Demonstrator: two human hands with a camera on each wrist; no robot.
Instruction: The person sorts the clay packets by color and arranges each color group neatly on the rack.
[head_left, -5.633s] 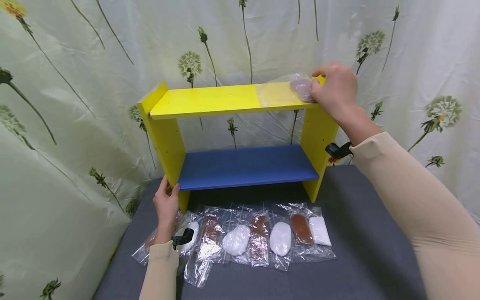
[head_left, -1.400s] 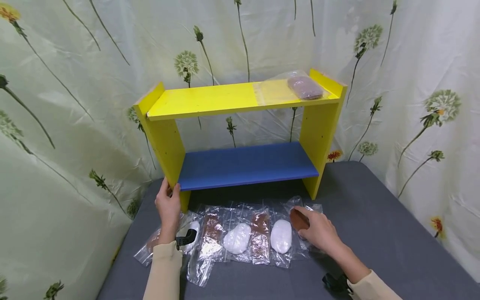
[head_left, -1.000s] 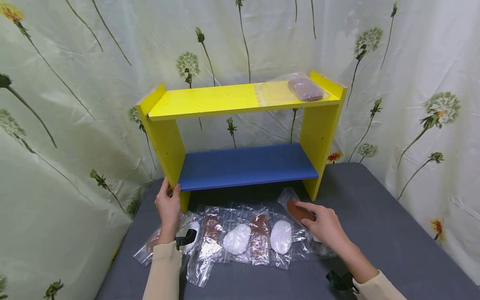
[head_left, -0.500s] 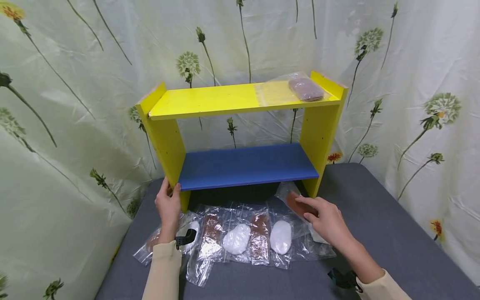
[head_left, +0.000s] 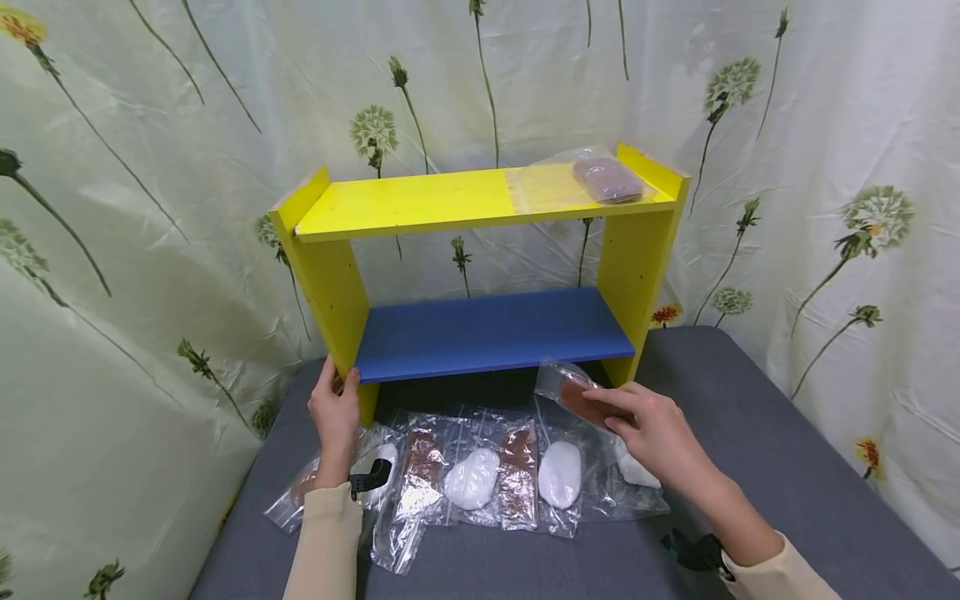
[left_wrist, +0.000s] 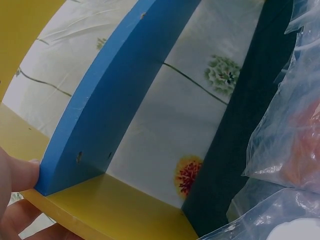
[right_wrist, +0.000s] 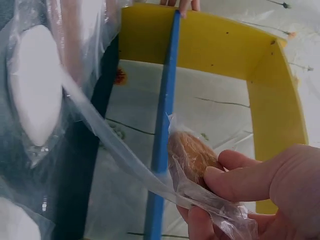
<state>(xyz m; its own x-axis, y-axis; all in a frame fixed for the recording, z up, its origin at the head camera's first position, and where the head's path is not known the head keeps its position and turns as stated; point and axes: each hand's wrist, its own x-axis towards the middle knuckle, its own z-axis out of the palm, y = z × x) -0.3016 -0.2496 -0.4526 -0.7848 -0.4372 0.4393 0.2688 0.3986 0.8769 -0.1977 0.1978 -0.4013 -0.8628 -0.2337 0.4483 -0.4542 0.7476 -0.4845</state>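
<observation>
A yellow shelf unit with a blue lower shelf stands on the dark table. My left hand grips its left side panel beside the blue shelf's corner; in the left wrist view the thumb lies against the blue edge. In my right hand is a brown soap-like bar in a clear plastic bag, pinched between thumb and fingers. It is raised off the table before the shelf's right front. The right wrist view shows the bar with the bag's film trailing leftward.
Several bagged bars lie in a row before the shelf, among them a white oval one, a lumpy white one and a brown one. A bagged mauve bar rests on the yellow top. A flowered curtain hangs behind.
My right hand let go of the mauve bar's bag on the top shelf, came down, picked up the bagged brown bar and lifted it toward the shelf. My left hand stays put.
</observation>
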